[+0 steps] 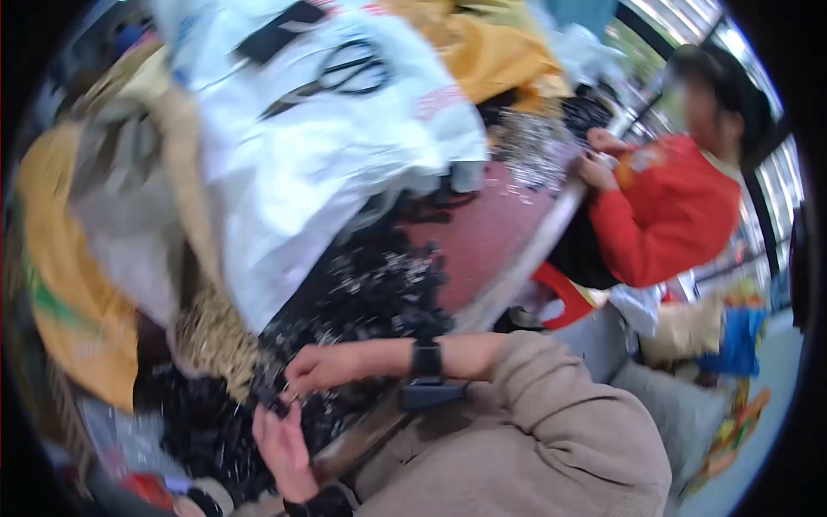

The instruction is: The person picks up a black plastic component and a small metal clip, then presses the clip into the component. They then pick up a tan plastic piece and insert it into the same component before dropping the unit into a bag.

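My left hand (282, 441) is raised palm-up, low and left of centre. Its fingertips pinch a small black piece (267, 396), blurred in the picture. Meeting it from the right, my right hand (326, 367) is closed, thumb and forefinger pressed together beside that piece. Whatever tiny thing those fingers hold is too small to make out. Under and beyond both hands spreads a heap of small black parts (370, 297), with shiny bits scattered on it. A pile of small tan pieces (217, 345) spills from a sack just left of my hands.
Black-handled scissors (349, 73) and a dark flat piece (280, 33) lie on a large white sack (301, 146). Yellow sacks (69, 284) stand at the left. Across the reddish tabletop (482, 233), a person in red (663, 207) works near a silvery pile (534, 146).
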`<state>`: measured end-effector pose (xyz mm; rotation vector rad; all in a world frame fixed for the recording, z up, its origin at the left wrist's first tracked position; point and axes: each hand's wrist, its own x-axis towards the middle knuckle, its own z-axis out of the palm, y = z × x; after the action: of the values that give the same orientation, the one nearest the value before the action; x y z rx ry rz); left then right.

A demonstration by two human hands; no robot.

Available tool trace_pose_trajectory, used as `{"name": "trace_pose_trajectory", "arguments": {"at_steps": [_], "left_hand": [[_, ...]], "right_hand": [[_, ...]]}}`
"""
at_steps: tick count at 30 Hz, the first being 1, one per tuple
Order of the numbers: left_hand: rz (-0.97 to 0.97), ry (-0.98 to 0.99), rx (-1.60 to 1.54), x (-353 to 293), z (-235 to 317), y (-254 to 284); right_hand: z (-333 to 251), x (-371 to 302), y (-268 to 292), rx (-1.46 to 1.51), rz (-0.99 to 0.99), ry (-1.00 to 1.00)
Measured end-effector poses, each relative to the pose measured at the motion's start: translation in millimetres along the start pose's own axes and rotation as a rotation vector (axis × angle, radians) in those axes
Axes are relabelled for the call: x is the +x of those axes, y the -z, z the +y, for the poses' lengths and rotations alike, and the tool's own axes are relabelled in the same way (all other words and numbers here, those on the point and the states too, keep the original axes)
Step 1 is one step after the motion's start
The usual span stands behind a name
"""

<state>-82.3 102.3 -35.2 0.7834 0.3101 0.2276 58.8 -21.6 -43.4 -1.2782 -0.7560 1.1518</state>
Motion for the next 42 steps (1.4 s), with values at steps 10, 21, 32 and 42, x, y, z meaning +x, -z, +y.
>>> {"name": "trace_pose_trajectory", "arguments": {"at_steps": [10, 21, 32, 42], "left_hand": [[-0.172, 0.036, 0.013, 5, -11, 8], [-0.010, 0.072, -0.024, -1, -7, -14], [0.021, 0.139, -0.215, -1, -25, -13], [-0.023, 0.128, -0.221, -1, -23, -16]], "right_hand": [[8, -19, 7, 0.311, -0.078, -0.042], [-5, -56, 21, -0.631, 0.359, 0.355], [-21, -42, -4, -0.402, 0.237, 0.130], [-7, -41, 0, -0.098, 0.204, -0.006]]}}
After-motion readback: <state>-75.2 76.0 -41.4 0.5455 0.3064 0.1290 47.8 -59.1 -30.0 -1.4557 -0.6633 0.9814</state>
